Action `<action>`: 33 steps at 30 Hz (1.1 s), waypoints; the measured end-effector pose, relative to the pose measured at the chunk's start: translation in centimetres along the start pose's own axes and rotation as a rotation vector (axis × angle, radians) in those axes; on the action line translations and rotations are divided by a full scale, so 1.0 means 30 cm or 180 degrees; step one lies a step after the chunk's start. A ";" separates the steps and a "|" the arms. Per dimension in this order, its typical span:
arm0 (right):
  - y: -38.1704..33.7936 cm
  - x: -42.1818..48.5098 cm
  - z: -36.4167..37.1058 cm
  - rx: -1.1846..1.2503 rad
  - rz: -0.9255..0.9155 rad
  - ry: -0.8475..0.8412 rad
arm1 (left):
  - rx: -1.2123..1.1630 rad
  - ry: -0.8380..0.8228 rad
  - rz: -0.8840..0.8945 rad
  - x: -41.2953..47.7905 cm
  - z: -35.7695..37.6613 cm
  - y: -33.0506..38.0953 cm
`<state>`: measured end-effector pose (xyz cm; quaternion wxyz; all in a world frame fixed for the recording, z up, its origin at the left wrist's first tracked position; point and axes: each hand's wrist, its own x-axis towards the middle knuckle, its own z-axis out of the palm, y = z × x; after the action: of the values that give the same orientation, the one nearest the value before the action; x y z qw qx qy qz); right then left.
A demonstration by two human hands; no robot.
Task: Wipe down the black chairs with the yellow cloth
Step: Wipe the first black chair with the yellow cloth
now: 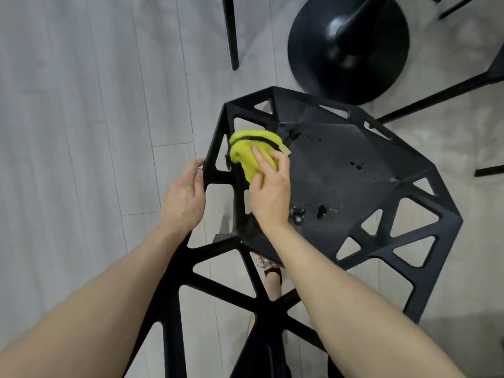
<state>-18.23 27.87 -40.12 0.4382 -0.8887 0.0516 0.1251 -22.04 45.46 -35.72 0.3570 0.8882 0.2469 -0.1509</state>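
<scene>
A black chair (354,170) with triangular cut-outs fills the middle of the view, seen from above. Water drops and small puddles lie on its seat. My right hand (270,192) holds the bunched yellow cloth (251,151) against the seat's left rim, fingers and thumb curled round it. My left hand (185,197) grips the chair's left edge bar from outside, fingers curled over it. The chair's back frame spreads below my forearms.
A round black table base (349,47) stands on the pale wood floor just beyond the chair. Thin black legs (231,31) of other chairs show at the top and right. My foot in a sandal (272,271) shows through the frame.
</scene>
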 end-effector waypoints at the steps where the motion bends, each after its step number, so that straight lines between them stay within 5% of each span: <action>1: -0.020 0.006 0.030 -0.0066 -0.0075 -0.0200 | 0.0016 -0.0005 -0.0018 0.001 0.002 -0.003; 7: 0.158 -0.324 -0.084 -0.0629 0.0006 -0.1884 | 0.0026 -0.0044 -0.0051 -0.001 -0.006 0.011; 10: 0.086 -0.181 -0.033 -0.0079 0.0568 -0.0575 | 0.0001 0.0000 -0.0015 0.002 -0.010 0.007; 12: 0.000 -0.069 0.037 0.0085 0.0516 -0.0154 | 0.0041 0.0041 -0.0014 0.008 -0.006 0.001; 17: 0.033 -0.253 -0.039 -0.0220 0.0697 -0.1317 | 0.0011 -0.0028 -0.0054 0.000 -0.009 0.013; 22: -0.085 0.016 0.010 0.0315 0.0678 -0.0050 | -0.0028 0.0002 0.0020 0.004 -0.005 0.003; 29: 0.028 -0.166 -0.070 0.0066 0.1145 -0.1051 | -0.0162 -0.0016 -0.0030 0.004 -0.011 0.004; 33: -0.140 0.169 0.007 0.0655 0.0811 0.0218 | -0.0272 0.0008 0.0000 0.004 -0.005 -0.003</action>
<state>-12.53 30.70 -38.39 0.5054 -0.8291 0.1912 0.1434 -21.96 45.66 -35.71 0.3943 0.8723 0.2535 -0.1392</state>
